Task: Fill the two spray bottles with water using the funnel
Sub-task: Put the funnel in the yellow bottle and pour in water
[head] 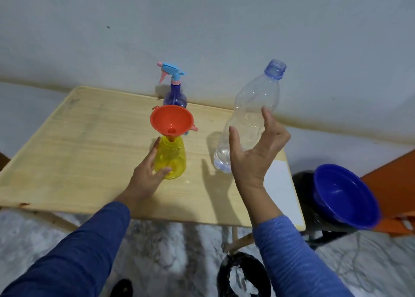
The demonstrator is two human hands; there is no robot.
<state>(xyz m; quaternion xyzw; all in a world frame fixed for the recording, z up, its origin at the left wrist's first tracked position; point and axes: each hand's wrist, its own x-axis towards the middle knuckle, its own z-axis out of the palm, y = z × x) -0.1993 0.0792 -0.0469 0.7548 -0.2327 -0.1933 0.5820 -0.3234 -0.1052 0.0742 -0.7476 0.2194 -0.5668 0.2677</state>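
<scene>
Wall: pale grey plaster fills the whole top half, with a dirty line where it meets the table (pixel 89 144), a light wooden top whose near-right corner carries a white patch.
Yellow bottle: the yellow spray bottle (pixel 171 159) stands upright at table centre, cap off, and the orange funnel (pixel 171 120) sits in its neck; the spout is hidden inside the neck.
Left hand: the left hand (pixel 148 175) comes in from 7 o'clock, fingers wrapped round the far-left side of the yellow bottle and thumb pressed on its near side, steadying it.
Purple bottle: at 12 o'clock from the funnel stands the purple spray bottle (pixel 175 94), blue and pink trigger head on; its lower body is covered by the funnel rim.
Trigger head: a pink and blue bit (pixel 190 130) pokes out at 3 o'clock behind the funnel, mostly hidden, hard to name for sure.
Right hand: the right hand (pixel 253 153) holds the clear water bottle (pixel 249 117) from underneath, thumb on one side and fingers on the other in a loose wide grasp; the bottle tilts, open mouth up toward 1 o'clock, a little water pooled at its base.
Floor side: at 4 o'clock a blue basin (pixel 345 197) rests tilted on a dark stool (pixel 303 184), partly cut off by an orange object at the frame edge.
</scene>
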